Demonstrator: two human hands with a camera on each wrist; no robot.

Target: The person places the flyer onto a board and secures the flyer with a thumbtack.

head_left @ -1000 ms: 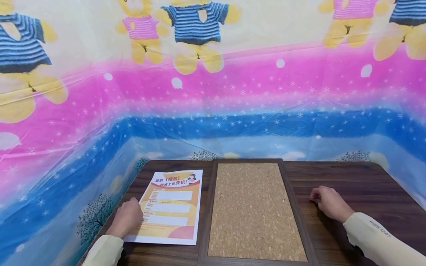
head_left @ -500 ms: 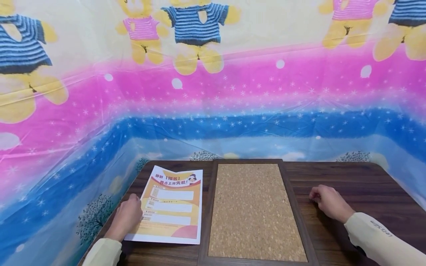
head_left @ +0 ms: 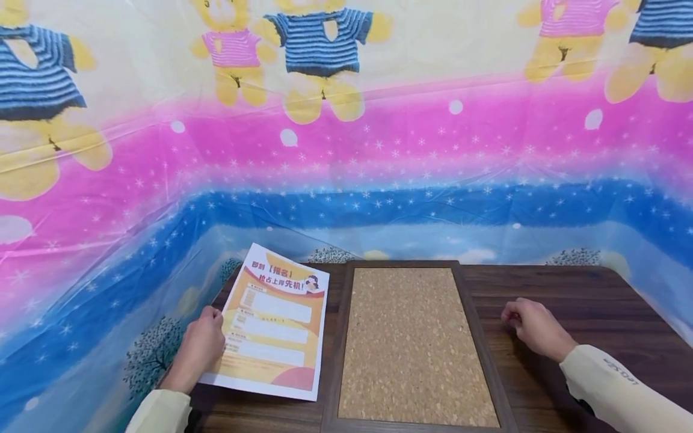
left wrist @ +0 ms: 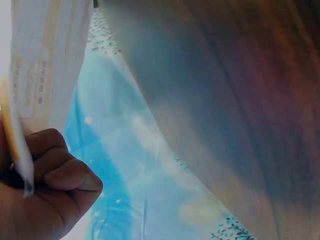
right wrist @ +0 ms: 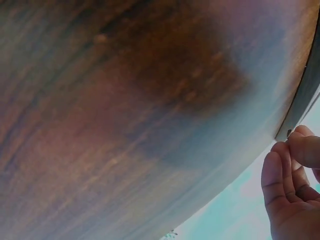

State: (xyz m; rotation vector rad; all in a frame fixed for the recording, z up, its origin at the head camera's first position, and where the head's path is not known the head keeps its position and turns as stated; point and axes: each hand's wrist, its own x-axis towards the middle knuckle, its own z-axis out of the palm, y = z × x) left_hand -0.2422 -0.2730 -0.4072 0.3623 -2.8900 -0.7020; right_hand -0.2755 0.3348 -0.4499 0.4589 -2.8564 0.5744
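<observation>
On the left, my left hand (head_left: 199, 344) pinches the left edge of a printed paper flyer (head_left: 278, 316) in orange, pink and white. The flyer is tilted, its top corner raised above the table's back edge. In the left wrist view, curled fingers (left wrist: 70, 172) hold the paper, whose pale back (left wrist: 45, 60) shows print through it. A cork board (head_left: 414, 349) with a dark wooden frame lies in the middle, right of the flyer. Beyond its right side is my right hand (head_left: 536, 328), fingers loosely curled; a tiny dark spot shows by the fingertips in the right wrist view.
The dark wood-grain table (head_left: 574, 294) has rounded back corners. Behind and around it hangs a printed cloth (head_left: 400, 138) with bears, snowflakes and pink and blue bands. Pale long sleeves (head_left: 612, 385) cover both forearms.
The flyer's top has risen off the table, tilting up on the left, and my left hand has moved slightly up and left with it. My right hand has hardly moved.
</observation>
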